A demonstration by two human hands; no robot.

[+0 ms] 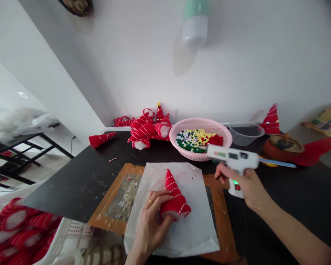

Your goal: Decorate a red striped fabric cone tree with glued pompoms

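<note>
My left hand [156, 219], a ring on one finger, is closed on a red cone [175, 191] with white twisted cord wound round it. The cone lies on a sheet of white paper [187, 235], its tip pointing away from me. In my right hand [252, 187] is a white glue gun [233, 160], held above the table right of the paper. Its nozzle points left, towards the front of a pink basket [173, 141] of small pom-poms [197, 136] in yellow, green, white and red. A green light glows on the gun's handle, and a blue stick protrudes from its back.
Several stuffed red cones [140, 129] are piled left of the basket. To its right stand a clear plastic bowl [246, 134], a decorated cone [271, 121] and a brown round pot [283, 147]. A white crate [68, 235] and more red pieces [24, 232] are at lower left.
</note>
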